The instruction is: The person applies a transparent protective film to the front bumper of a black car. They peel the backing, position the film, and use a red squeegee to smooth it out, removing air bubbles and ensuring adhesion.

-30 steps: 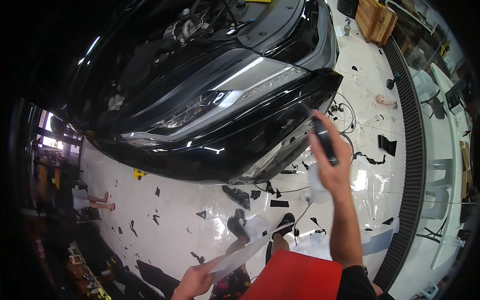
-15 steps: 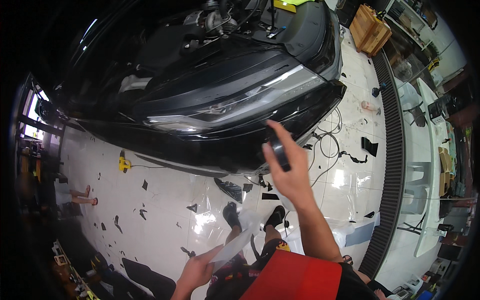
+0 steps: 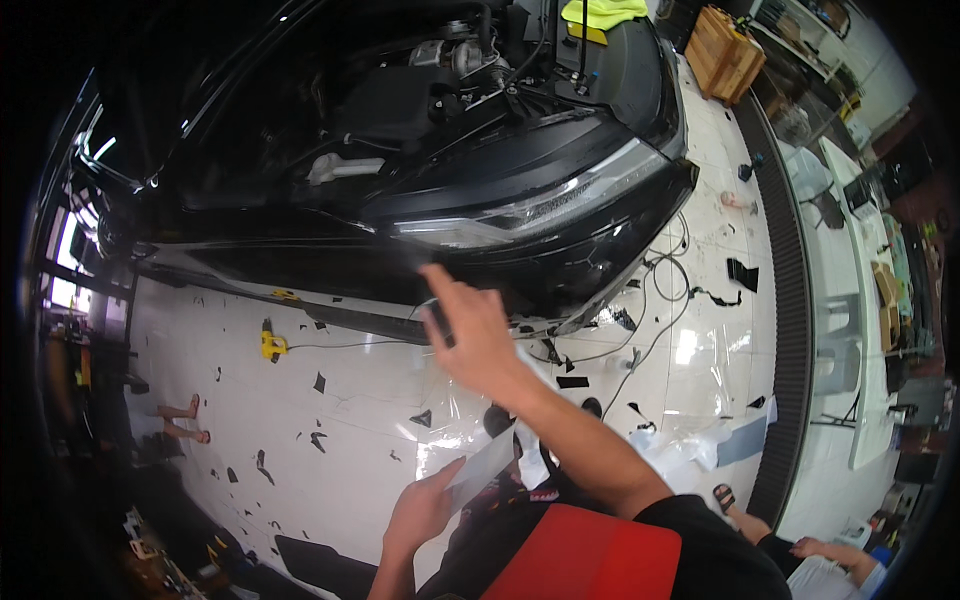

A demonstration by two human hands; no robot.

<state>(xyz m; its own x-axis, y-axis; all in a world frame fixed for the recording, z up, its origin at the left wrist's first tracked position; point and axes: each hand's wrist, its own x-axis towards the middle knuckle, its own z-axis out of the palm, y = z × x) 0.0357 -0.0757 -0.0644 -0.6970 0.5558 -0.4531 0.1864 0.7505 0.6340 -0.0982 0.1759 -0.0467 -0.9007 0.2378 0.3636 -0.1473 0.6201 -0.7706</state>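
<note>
Within right hand (image 3: 474,335), black tool (image 3: 441,325), partly hidden.

Bright floor (image 3: 360,480), dark fisheye rim
You get white glare there, a slightly blurred right hand (image 3: 475,335), and bent outer lines.

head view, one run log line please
left hand: holds flat translucent sheet | right hand: holds small black object by glossy black car | engine: exposed

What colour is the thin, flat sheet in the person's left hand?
Pale greyish white; the thin, flat sheet shows best in the head view.
</note>
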